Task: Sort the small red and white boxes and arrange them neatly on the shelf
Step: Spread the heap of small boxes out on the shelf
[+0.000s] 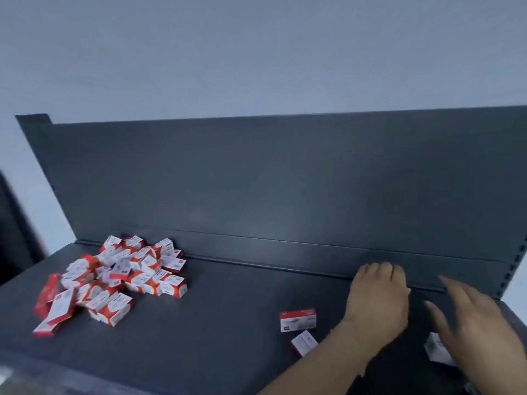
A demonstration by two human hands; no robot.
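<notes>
The fingers (380,271) of the left hand (376,305) are bending down at the knuckles and their tips are hiding behind the hand, so it cannot be told whether they are gripping anything. This hand is resting low over the right part of the dark shelf (228,323), close to the ridge where the shelf is meeting its back panel (285,181). The right hand (482,326) is hovering just beside it, blurred, with its fingers (453,287) stretching out straight and spread wide, holding nothing.

Just to the left of the left wrist, one small red and white box (298,320) is standing on its long edge, and a second box (304,342) is lying tilted just in front of it, partly under the forearm. A third box (437,349) is showing white below the right hand, partly covered by it.

Well apart, on the left end of the shelf, a loose pile of red and white boxes (114,280) is lying jumbled, some flat, some leaning on others, reaching back almost to the back panel. A pale grey wall (256,52) is rising behind the shelf unit.
</notes>
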